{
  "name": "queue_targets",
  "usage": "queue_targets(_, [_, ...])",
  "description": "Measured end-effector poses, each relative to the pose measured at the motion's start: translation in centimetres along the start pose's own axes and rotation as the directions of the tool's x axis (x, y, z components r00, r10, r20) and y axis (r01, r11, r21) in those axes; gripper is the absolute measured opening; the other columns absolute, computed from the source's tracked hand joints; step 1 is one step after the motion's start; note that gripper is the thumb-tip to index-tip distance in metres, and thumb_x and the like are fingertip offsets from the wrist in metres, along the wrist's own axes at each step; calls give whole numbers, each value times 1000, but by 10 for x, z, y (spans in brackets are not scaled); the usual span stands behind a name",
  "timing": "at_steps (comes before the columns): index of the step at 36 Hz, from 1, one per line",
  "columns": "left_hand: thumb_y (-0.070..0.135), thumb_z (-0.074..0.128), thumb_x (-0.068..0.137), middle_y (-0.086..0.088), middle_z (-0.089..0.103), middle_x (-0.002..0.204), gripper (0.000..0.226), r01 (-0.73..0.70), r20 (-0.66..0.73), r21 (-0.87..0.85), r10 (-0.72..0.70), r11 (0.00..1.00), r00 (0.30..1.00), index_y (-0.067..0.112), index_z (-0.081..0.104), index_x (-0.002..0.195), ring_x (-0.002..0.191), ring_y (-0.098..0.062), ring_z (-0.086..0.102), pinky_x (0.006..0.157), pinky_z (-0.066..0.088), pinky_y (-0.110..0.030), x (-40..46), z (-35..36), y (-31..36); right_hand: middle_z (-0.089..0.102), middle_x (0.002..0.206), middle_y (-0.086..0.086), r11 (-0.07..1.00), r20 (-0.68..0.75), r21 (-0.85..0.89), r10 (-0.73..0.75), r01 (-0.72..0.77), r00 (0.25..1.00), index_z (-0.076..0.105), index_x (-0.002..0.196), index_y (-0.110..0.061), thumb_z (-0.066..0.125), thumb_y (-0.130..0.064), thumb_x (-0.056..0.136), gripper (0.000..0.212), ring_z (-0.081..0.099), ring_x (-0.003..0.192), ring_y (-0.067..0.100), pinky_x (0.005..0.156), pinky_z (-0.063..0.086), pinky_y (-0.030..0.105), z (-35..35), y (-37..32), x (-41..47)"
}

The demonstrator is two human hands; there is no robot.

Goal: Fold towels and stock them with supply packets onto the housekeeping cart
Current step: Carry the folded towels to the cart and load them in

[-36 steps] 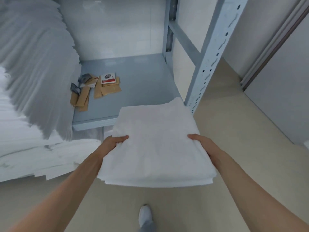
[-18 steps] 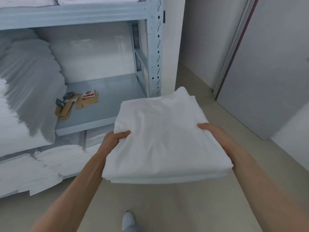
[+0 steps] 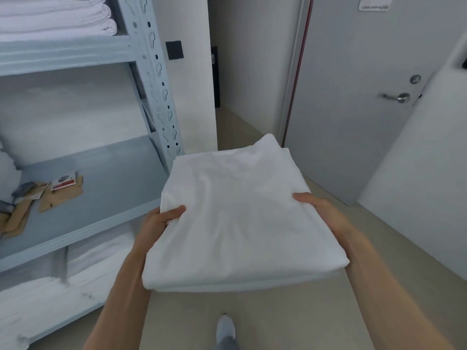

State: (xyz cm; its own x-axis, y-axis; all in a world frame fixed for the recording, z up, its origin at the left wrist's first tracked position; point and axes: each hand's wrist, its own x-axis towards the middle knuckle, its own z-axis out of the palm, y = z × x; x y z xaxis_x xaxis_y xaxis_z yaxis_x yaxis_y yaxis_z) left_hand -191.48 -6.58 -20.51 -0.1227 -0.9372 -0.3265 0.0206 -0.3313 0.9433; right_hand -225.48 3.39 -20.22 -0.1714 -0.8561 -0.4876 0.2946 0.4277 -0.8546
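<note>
while brown packets (image 3: pixel 54 192) lie on the grey shelf (image 3: pixel 106 188) at nine o'clock, the left hand (image 3: pixel 161 222) grips the left edge of the folded white towel (image 3: pixel 240 218) held at centre above the floor, and the right hand (image 3: pixel 322 210) grips its right edge at three o'clock.

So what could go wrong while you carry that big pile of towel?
The folded towel is held only at its two side edges, by the left hand and right hand, so its layers might sag or slide apart. It also hides the floor ahead, so the shelf post nearby could get bumped.
</note>
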Motion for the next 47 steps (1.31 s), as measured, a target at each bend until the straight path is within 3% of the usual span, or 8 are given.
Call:
queue_targets(4, [17, 75, 81, 2, 77, 76, 12, -5, 33, -13, 5, 1000, 999, 10, 72, 91, 62, -12, 73, 54, 52, -24, 56, 25, 8, 73, 115, 12, 1000, -32, 6, -6, 7, 999, 78, 105, -20, 80, -43, 72, 41, 71, 103, 35, 97, 51, 49, -17, -28, 40])
queue_targets(10, [20, 77, 79, -4, 78, 82, 16, 21, 114, -35, -16, 999, 993, 9, 73, 89, 69, -19, 74, 62, 54, -29, 154, 63, 33, 70, 122, 10, 997, -36, 75, 24, -21, 999, 73, 117, -19, 77, -40, 77, 46, 68, 109, 34, 79, 58, 41, -34, -77, 108])
queue_targets(15, [27, 80, 64, -7, 77, 83, 24, 7, 195, -45, 2, 999, 981, 12, 75, 82, 70, -22, 74, 54, 54, -28, 217, 95, 70, 69, 125, 10, 991, -68, 132, 28, -19, 997, 72, 120, -20, 80, -41, 74, 50, 67, 112, 35, 86, 56, 45, -49, -113, 159])
queue_targets(20, [29, 79, 63, -8, 78, 90, 17, 5, 243, -21, 0, 1000, 970, 19, 80, 77, 75, -24, 75, 60, 54, -31, 274, 129, 100, 68, 125, 12, 983, -111, 181, 8, 13, 994, 72, 119, -17, 82, -41, 72, 54, 66, 112, 37, 90, 54, 47, -68, -142, 205])
queue_targets(25, [28, 80, 62, -10, 78, 94, 22, 14, 236, 3, -14, 1000, 972, 18, 80, 81, 79, -27, 75, 72, 53, -37, 330, 166, 120, 67, 126, 13, 980, -113, 194, -19, 41, 993, 71, 121, -16, 80, -40, 73, 54, 65, 113, 38, 99, 50, 51, -91, -171, 257])
queue_targets(30, [26, 78, 67, -9, 78, 90, 29, -20, 203, 22, 15, 1000, 979, 11, 76, 92, 75, -26, 75, 64, 54, -33, 388, 207, 136, 68, 125, 13, 979, -105, 191, -46, 65, 993, 72, 119, -15, 78, -38, 76, 50, 66, 112, 38, 99, 50, 51, -118, -207, 321])
queue_targets(40, [18, 73, 81, -7, 78, 81, 5, -104, 88, 43, 100, 994, 991, 14, 76, 83, 66, -21, 74, 54, 54, -27, 531, 309, 185, 71, 119, 15, 987, -33, 154, -46, 51, 998, 75, 112, -15, 78, -38, 72, 46, 70, 104, 38, 79, 57, 43, -189, -324, 486])
queue_targets(47, [19, 75, 78, -9, 78, 86, 10, -85, 24, 17, 84, 996, 996, 11, 76, 85, 71, -22, 75, 62, 53, -30, 612, 365, 221, 72, 114, 19, 995, -26, 78, -57, 59, 998, 73, 114, -9, 76, -37, 75, 48, 69, 103, 41, 99, 49, 52, -223, -411, 581])
